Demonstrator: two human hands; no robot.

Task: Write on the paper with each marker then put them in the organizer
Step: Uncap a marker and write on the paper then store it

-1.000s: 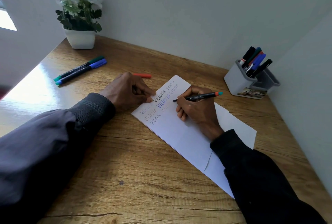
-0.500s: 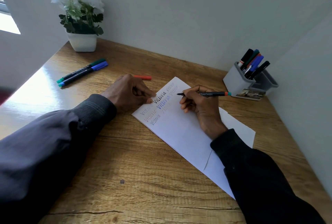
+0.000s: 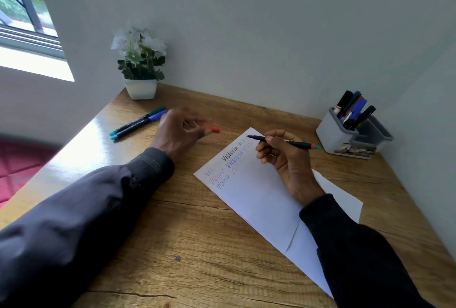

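Observation:
A white paper with several written words lies on the wooden desk. My right hand grips a black uncapped marker with an orange and teal end, its tip over the paper's far corner. My left hand hovers left of the paper with fingers loosely spread and blurred, fingertips just short of a red cap on the desk. A grey organizer at the right holds several markers. A green marker and a blue marker lie side by side at the far left.
A white pot with white flowers stands in the far left corner. Walls close the desk at the back and on the right. A window is at the upper left. The desk's left edge drops to a red floor.
My left hand left the paper's edge and moved away toward the red cap, fingers opening. My right hand lifted the marker tip off the writing. The view tilted upward.

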